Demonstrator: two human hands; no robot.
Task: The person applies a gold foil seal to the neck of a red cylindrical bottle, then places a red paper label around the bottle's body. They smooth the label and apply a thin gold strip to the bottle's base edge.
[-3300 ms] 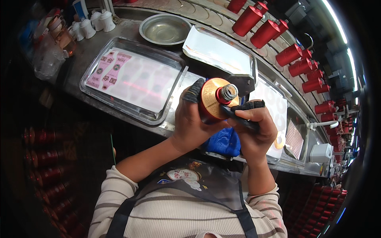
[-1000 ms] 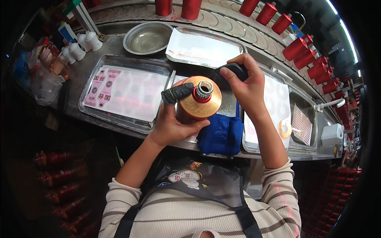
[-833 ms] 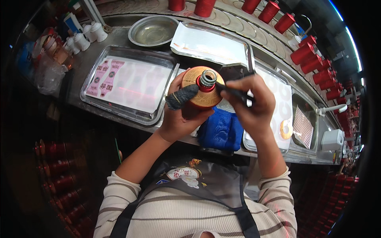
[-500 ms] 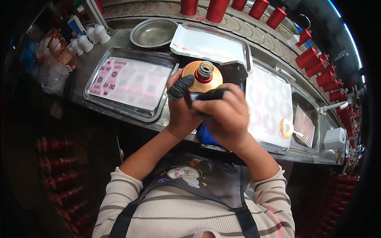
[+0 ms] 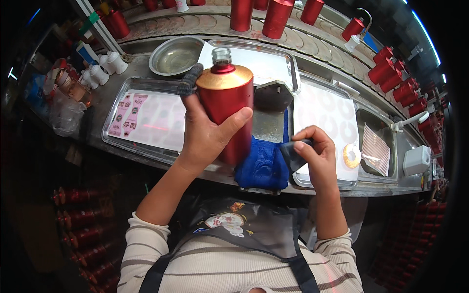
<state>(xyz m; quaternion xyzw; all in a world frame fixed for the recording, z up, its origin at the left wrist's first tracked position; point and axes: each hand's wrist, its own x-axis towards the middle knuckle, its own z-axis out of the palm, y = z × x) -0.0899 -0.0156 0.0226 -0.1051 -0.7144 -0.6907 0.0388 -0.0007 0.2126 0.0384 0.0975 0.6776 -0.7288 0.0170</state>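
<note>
My left hand (image 5: pixel 205 129), a dark knitted cover on one finger, is closed around a red bottle (image 5: pixel 229 102). The bottle has a gold shoulder and an uncapped clear glass neck, and is held nearly upright above the bench. Pinched between the fingers of my right hand (image 5: pixel 320 149) is a small dark flat scraper-like piece (image 5: pixel 292 156), apart from the bottle. Beneath and beside the bottle lies a blue cloth-covered rest (image 5: pixel 264 166), with a dark metal bracket (image 5: pixel 273 96) behind it. Right of that, one gold ring label (image 5: pixel 351 155) sits on a white backing sheet (image 5: pixel 325 115).
Left stands a metal tray (image 5: pixel 110 132) with a pink-and-white label sheet (image 5: pixel 156 117). Behind are a metal bowl (image 5: pixel 176 57), another tray (image 5: pixel 294 73) and a conveyor (image 5: pixel 195 22) carrying red bottles. A sink (image 5: pixel 393 146) and white jug (image 5: pixel 417 160) are at right; small white caps (image 5: pixel 116 62) stand far left.
My right hand has drawn away from the bottle's shoulder to the right, still holding the dark piece. The bottle, tipped toward me before, now stands more upright and further left.
</note>
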